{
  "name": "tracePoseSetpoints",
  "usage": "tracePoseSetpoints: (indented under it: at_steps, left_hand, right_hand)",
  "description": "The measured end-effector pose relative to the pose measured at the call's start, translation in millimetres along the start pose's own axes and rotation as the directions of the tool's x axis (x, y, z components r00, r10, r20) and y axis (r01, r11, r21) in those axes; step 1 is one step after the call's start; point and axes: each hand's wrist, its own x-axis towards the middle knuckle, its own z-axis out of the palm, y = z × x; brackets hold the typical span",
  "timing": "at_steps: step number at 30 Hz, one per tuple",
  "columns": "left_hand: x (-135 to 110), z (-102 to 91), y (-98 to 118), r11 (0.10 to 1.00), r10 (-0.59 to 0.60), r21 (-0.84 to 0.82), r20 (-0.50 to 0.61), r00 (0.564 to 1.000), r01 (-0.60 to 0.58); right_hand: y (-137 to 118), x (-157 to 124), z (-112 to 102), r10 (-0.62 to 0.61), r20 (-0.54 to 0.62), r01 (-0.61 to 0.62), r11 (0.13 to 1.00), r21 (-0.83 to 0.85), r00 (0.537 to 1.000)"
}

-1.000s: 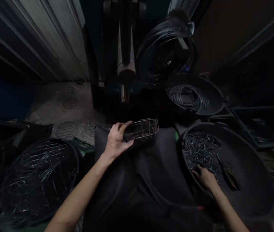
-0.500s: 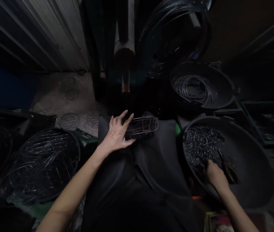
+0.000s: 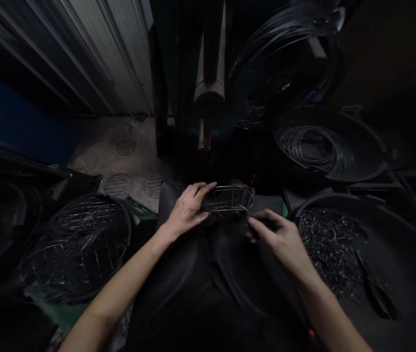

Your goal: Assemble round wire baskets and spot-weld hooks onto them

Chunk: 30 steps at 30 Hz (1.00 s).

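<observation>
A small wire basket (image 3: 231,199) lies on the dark cloth over my lap. My left hand (image 3: 188,208) grips its left end, thumb on the near side and fingers over the far rim. By the basket's near right corner, my right hand (image 3: 279,237) is closed in a pinch on a small bent wire piece (image 3: 243,209), which meets or nearly meets the rim. Dim light hides its exact shape. To the right stands a black pan (image 3: 405,244) holding a heap of small bent wire pieces (image 3: 330,244) and dark-handled pliers (image 3: 378,293).
A tub of long wires and grids (image 3: 83,239) stands at the left. Wire coils (image 3: 310,146) lie in another pan behind on the right. A vertical machine column (image 3: 209,93) rises ahead. Round wire grids (image 3: 118,186) lie on the floor.
My right hand has moved from the pan of wire pieces to the basket's right end, bringing a small wire piece. My left hand stays on the basket, its fingers closer in. The view has shifted.
</observation>
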Motion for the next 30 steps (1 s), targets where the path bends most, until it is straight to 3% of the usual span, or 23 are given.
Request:
tracePoseSetpoints:
  at_steps: [3, 6, 17, 25, 30]
  left_hand:
    - [2, -4.9, 4, 0.999, 0.016, 0.038, 0.014, 1.000, -0.017]
    - [4, -8.3, 5, 0.996, 0.054, 0.074, 0.005, 0.999, -0.054]
    - [5, -15.9, -8, 0.993, 0.059, 0.102, -0.069, 0.996, -0.052]
    - [9, -19.1, -20, 0.991, 0.074, 0.123, -0.159, 0.985, -0.054]
    - [16, -20.6, -27, 0.982, 0.113, 0.176, -0.227, 0.967, -0.073]
  right_hand:
    - [-7, 23, 24, -0.070, 0.012, 0.070, 0.998, -0.008, 0.997]
    - [-7, 38, 35, -0.151, -0.076, 0.133, 0.972, -0.195, 0.986]
    - [2, 43, 68, -0.347, -0.218, 0.279, 0.915, -0.291, 0.912]
    - [10, 57, 92, -0.494, -0.356, 0.386, 0.860, -0.334, 0.793]
    - [9, 71, 98, -0.591, -0.342, 0.473, 0.799, -0.371, 0.730]
